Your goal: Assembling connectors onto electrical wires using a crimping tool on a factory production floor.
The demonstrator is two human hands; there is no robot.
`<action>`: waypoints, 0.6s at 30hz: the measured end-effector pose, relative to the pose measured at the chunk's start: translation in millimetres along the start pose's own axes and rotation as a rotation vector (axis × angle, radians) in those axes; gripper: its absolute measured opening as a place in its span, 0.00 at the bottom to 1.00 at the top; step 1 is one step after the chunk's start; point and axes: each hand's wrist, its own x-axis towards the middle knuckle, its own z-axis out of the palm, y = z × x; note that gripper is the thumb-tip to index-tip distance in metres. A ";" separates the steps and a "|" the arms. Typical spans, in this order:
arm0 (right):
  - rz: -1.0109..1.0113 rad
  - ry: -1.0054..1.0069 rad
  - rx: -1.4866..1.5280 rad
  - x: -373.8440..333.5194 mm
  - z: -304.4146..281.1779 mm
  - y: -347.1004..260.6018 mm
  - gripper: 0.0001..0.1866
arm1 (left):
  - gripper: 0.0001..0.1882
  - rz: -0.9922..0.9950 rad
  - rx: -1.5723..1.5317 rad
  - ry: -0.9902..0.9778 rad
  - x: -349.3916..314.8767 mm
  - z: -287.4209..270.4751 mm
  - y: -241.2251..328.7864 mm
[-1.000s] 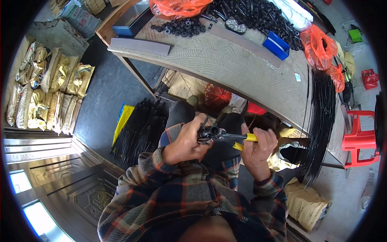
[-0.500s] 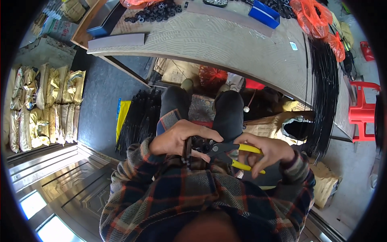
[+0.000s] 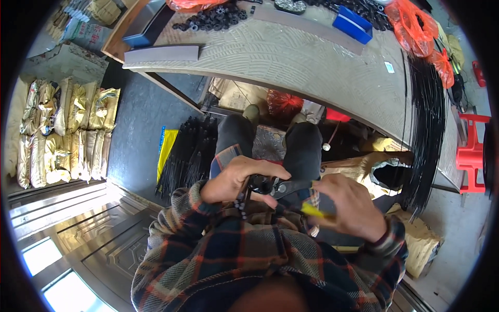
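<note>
Dark floor (image 3: 132,140) spreads left of the grey table (image 3: 312,73), with sacks (image 3: 67,132) stacked by the wall and a panelled door (image 3: 104,234) at lower left. On the table's far side lie small black rings (image 3: 210,20), between a blue-grey tray (image 3: 148,36) and a dish (image 3: 291,6) of silvery bits. A flat strip (image 3: 161,54) lies along the near edge, in front of the tray. Farther right are a blue bin (image 3: 354,28) and orange bags (image 3: 413,26); long black rods (image 3: 427,114) hang over the table's right end, near a red stool (image 3: 470,151). Under the table sits a red bag (image 3: 284,102). More rods (image 3: 187,156) lie on the floor beside a yellow sheet (image 3: 169,151).

The person sits facing the table, and the work is held low, in front of the knees. The left hand (image 3: 241,177) has its fingers closed around a black part (image 3: 260,183), the thumb stretched along its upper side. The right hand (image 3: 353,205), blurred, has its fingers curled around the yellow handles of the pliers (image 3: 288,188). Their dark head points left and meets the part; whether the tips bite it, I cannot tell.
</note>
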 end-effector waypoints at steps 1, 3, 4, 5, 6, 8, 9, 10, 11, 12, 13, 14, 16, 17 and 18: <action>-0.002 0.001 -0.002 0.5 -0.5 -1.5 0.28 | 0.29 -0.006 -0.001 0.056 0.2 1.8 -1.3; 0.038 0.078 -0.192 -7.0 2.0 0.4 0.33 | 0.29 0.040 0.037 0.085 0.7 3.2 -3.7; 0.016 -0.041 0.033 -8.8 0.4 10.1 0.33 | 0.29 0.015 0.016 0.019 3.8 0.6 1.4; 0.172 -0.433 0.311 -2.8 -20.6 8.4 0.22 | 0.29 -0.007 -0.022 -0.056 4.5 2.0 4.4; 0.178 -0.546 0.633 -2.2 -18.0 21.9 0.21 | 0.34 0.020 -0.050 -0.077 8.9 2.1 3.1; 0.241 -0.642 1.008 -1.5 -3.9 40.6 0.24 | 0.33 0.050 -0.049 -0.094 7.8 2.3 -5.9; 0.235 -0.639 1.005 -1.3 -5.3 39.1 0.24 | 0.32 0.073 -0.035 -0.097 6.6 -0.1 -8.5; 0.156 -0.385 0.893 -2.9 -8.4 33.8 0.23 | 0.28 0.075 -0.030 -0.066 5.7 -1.8 -6.3; 0.072 -0.136 0.780 -1.5 -9.7 29.6 0.22 | 0.28 0.071 -0.020 -0.066 2.2 -1.6 -8.2; -0.096 -0.039 0.251 2.6 -13.5 26.8 0.23 | 0.28 0.086 0.043 0.011 -1.3 -1.0 -12.6; -0.104 -0.032 0.254 6.5 -6.5 25.0 0.23 | 0.28 0.101 0.106 0.087 -3.7 -0.2 -14.8; -0.044 0.006 0.057 7.3 1.0 17.7 0.24 | 0.28 0.088 0.087 0.128 -1.2 2.9 -9.9; 0.110 0.026 -0.131 5.8 16.3 19.0 0.24 | 0.27 0.065 0.094 0.166 -3.2 6.7 -8.2; 0.114 0.030 -0.133 7.6 16.3 20.2 0.24 | 0.26 0.034 0.096 0.216 -4.0 8.3 -10.0; 0.064 0.085 -0.201 11.9 15.6 22.0 0.24 | 0.26 0.037 0.096 0.212 -3.3 8.5 -9.8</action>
